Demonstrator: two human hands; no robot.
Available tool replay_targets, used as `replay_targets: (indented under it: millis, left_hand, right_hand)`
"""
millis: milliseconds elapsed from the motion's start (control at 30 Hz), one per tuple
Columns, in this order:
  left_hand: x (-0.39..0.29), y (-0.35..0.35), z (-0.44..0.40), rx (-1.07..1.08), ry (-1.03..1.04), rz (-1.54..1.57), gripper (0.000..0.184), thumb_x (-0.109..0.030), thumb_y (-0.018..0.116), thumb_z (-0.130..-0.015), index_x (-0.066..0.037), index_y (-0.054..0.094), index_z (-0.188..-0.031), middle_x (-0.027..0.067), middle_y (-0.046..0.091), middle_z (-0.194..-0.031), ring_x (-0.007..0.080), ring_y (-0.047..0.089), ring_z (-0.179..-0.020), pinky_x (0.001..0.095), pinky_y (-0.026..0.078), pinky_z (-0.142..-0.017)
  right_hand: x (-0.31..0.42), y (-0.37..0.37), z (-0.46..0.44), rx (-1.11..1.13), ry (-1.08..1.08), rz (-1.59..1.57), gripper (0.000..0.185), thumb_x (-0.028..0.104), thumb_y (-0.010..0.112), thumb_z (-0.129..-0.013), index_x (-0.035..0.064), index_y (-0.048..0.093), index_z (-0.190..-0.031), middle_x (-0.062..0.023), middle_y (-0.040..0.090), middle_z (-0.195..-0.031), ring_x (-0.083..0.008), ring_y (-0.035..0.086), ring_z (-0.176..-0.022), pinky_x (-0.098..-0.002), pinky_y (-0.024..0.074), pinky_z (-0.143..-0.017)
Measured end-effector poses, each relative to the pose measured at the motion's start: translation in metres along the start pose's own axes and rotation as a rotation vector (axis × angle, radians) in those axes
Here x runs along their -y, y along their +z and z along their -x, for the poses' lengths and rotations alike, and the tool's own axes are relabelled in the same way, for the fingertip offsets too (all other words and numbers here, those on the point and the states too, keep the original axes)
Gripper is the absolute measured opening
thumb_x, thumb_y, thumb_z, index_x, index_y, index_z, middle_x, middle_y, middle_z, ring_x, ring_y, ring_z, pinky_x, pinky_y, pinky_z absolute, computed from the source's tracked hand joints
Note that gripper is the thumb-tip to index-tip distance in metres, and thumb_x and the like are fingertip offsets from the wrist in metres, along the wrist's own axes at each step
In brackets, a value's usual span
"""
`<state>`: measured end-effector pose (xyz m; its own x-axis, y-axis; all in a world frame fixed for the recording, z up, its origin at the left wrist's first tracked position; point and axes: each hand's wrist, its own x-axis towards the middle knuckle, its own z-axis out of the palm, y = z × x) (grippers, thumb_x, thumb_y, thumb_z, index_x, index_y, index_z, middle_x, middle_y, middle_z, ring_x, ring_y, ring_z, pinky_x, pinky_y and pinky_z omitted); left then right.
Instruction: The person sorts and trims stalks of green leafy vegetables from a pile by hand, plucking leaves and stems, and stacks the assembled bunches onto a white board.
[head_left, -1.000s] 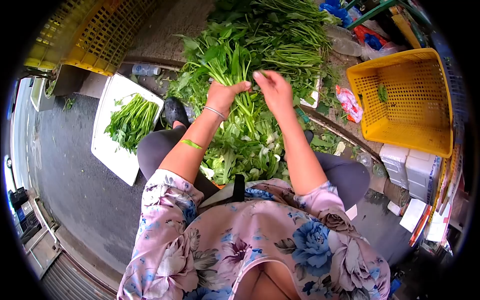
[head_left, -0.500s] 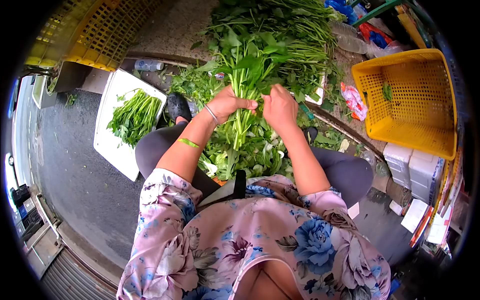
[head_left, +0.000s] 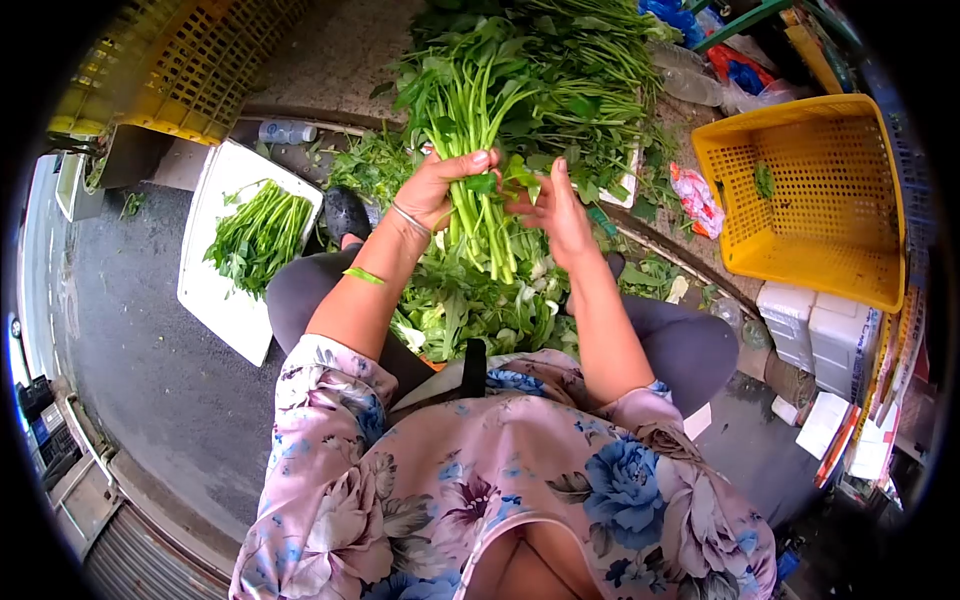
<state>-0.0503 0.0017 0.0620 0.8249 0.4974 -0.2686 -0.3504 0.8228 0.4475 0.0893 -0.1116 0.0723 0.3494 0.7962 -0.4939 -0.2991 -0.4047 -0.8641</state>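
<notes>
My left hand (head_left: 432,192) is wrapped round a bunch of leafy greens with pale green stems (head_left: 475,115), thumb across the front. The leaves point away from me and the cut stem ends hang towards my lap. To the right of the bunch, my right hand (head_left: 566,218) has its thumb raised and fingers apart, close to a few loose-hanging leaves; its fingertips are partly hidden. Below both hands lies a heap of loose leaves and trimmings (head_left: 490,325). Beyond them is a large pile of the same long-stemmed greens (head_left: 590,95).
On the left, a white foam board (head_left: 222,310) bears a smaller bunch of greens (head_left: 262,235). Yellow crates stand at upper left (head_left: 215,65) and right (head_left: 800,250). White foam boxes (head_left: 838,335), a plastic bottle (head_left: 287,131) and a pink-white bag (head_left: 697,200) lie around.
The bunch has tilted, its stem ends swinging to the right. My right hand has opened from a closed pinch and moved slightly down, away from the stems.
</notes>
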Motion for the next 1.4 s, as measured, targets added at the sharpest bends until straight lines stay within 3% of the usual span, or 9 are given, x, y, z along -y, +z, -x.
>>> replay_targets:
  millis: [167,400,600,700,733,800,1067,1200,1400]
  left_hand:
    - [0.003,0.001,-0.001,-0.016,0.025,-0.131,0.018,-0.01,0.058,-0.08,0.002,0.054,-0.093,0.0076,0.059,-0.078,0.0156,0.058,-0.072,0.0278,0.049,-0.067]
    - [-0.003,0.005,-0.011,-0.221,0.259,-0.469,0.016,-0.004,0.058,-0.078,0.003,0.055,-0.092,0.01,0.061,-0.078,0.018,0.059,-0.069,0.029,0.051,-0.063]
    - [-0.021,0.001,-0.009,-0.315,0.344,-0.057,0.009,-0.002,0.054,-0.08,0.001,0.055,-0.088,0.0129,0.061,-0.083,0.0205,0.06,-0.073,0.0351,0.054,-0.062]
    - [-0.019,-0.006,-0.013,-0.313,0.382,0.015,0.013,-0.001,0.055,-0.079,0.002,0.056,-0.091,0.0105,0.061,-0.088,0.0195,0.059,-0.076,0.0338,0.053,-0.068]
    - [-0.017,-0.006,-0.012,-0.321,0.407,0.042,0.015,0.0,0.056,-0.078,0.002,0.057,-0.093,0.0095,0.061,-0.089,0.0191,0.059,-0.077,0.0335,0.052,-0.07]
    - [-0.014,-0.007,-0.015,-0.284,0.383,0.045,0.021,0.002,0.057,-0.077,0.002,0.056,-0.098,0.0078,0.061,-0.092,0.0185,0.058,-0.081,0.0328,0.051,-0.073]
    - [0.029,0.02,-0.015,-0.292,0.397,-0.08,0.025,0.006,0.062,-0.07,0.0,0.052,-0.093,0.0089,0.058,-0.088,0.0197,0.058,-0.078,0.0314,0.05,-0.071]
    - [0.018,0.014,-0.02,-0.285,0.374,-0.053,0.026,0.008,0.063,-0.067,-0.001,0.052,-0.09,0.0088,0.058,-0.087,0.0192,0.058,-0.077,0.0313,0.05,-0.07]
    - [0.039,-0.005,-0.033,-0.372,0.453,-0.568,0.029,0.009,0.061,-0.062,0.0,0.053,-0.088,0.0063,0.06,-0.081,0.0181,0.057,-0.075,0.0295,0.047,-0.069]
  right_hand:
    - [0.001,0.043,-0.015,0.031,-0.094,-0.342,0.036,0.04,0.051,-0.085,0.0049,0.059,-0.089,0.0007,0.055,-0.079,-0.0096,0.046,-0.069,-0.024,0.0374,-0.067]
    - [-0.028,0.028,-0.017,-0.467,-0.475,0.798,0.044,0.034,0.044,-0.088,-0.0076,0.056,-0.084,-0.02,0.057,-0.063,-0.0315,0.055,-0.058,-0.0383,0.0434,-0.06]
    - [-0.097,-0.004,0.045,0.259,0.105,0.915,0.065,0.046,0.038,-0.087,-0.0146,0.043,-0.111,-0.0316,0.056,-0.084,-0.0398,0.057,-0.082,-0.0429,0.0442,-0.071]
    - [-0.119,-0.003,0.051,0.172,0.251,0.934,0.083,0.06,0.032,-0.083,-0.0123,0.031,-0.123,-0.0332,0.046,-0.111,-0.0381,0.047,-0.107,-0.0386,0.0396,-0.087]
    - [-0.112,-0.005,0.044,0.146,0.263,0.749,0.097,0.07,0.027,-0.077,-0.0098,0.017,-0.13,-0.029,0.028,-0.13,-0.0346,0.029,-0.123,-0.0389,0.0279,-0.099]
    - [-0.098,0.002,0.036,-0.029,0.107,-0.012,0.094,0.07,0.027,-0.077,-0.0061,0.017,-0.131,-0.0251,0.026,-0.133,-0.0319,0.023,-0.126,-0.0409,0.0224,-0.101]
    - [-0.008,0.06,-0.032,-0.203,-0.29,-0.815,0.068,0.052,0.029,-0.088,0.0001,0.021,-0.132,-0.0133,0.031,-0.13,-0.0221,0.034,-0.117,-0.0362,0.0268,-0.098]
    - [-0.003,0.057,-0.031,-0.105,-0.19,-0.773,0.067,0.052,0.027,-0.088,0.0001,0.024,-0.13,-0.0125,0.04,-0.123,-0.024,0.038,-0.112,-0.039,0.0286,-0.096]
    - [0.007,0.026,-0.019,-0.193,-0.303,-0.029,0.07,0.05,0.042,-0.083,0.0011,0.028,-0.13,-0.0153,0.036,-0.13,-0.0254,0.033,-0.121,-0.0392,0.0225,-0.098]
